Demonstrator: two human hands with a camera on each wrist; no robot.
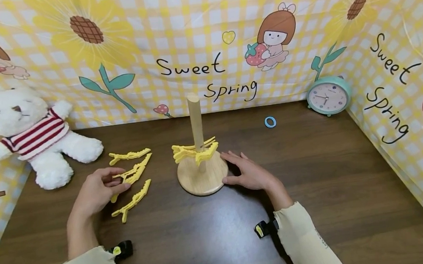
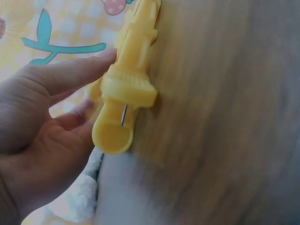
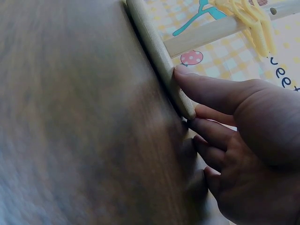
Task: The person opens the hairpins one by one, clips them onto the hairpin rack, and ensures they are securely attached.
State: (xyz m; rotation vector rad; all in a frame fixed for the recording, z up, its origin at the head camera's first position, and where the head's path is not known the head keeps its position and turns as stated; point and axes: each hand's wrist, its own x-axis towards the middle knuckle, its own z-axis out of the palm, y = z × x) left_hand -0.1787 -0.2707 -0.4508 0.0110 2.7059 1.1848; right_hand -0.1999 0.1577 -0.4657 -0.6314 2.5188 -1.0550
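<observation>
My left hand (image 1: pixel 96 192) is at a small group of yellow alligator hair clips on the table, its thumb and fingers pinching one hair clip (image 2: pixel 126 77). Beyond that hand lies another clip (image 1: pixel 129 155), and nearer me one more clip (image 1: pixel 132 202). A wooden stand (image 1: pixel 203 183) with a round base and upright post is in the middle. Several yellow clips (image 1: pixel 207 152) sit around its post, partway up. On the stand's right side, my right hand (image 1: pixel 250 173) holds the base's rim (image 3: pixel 157 58), thumb on the upper face and fingers at the edge.
A white teddy bear (image 1: pixel 39 135) in a striped top sits at the back left. A blue ring (image 1: pixel 270 122) lies at the back right, near a mint-green alarm clock (image 1: pixel 328 96). Patterned cloth (image 1: pixel 194 31) rises behind the table and along its sides.
</observation>
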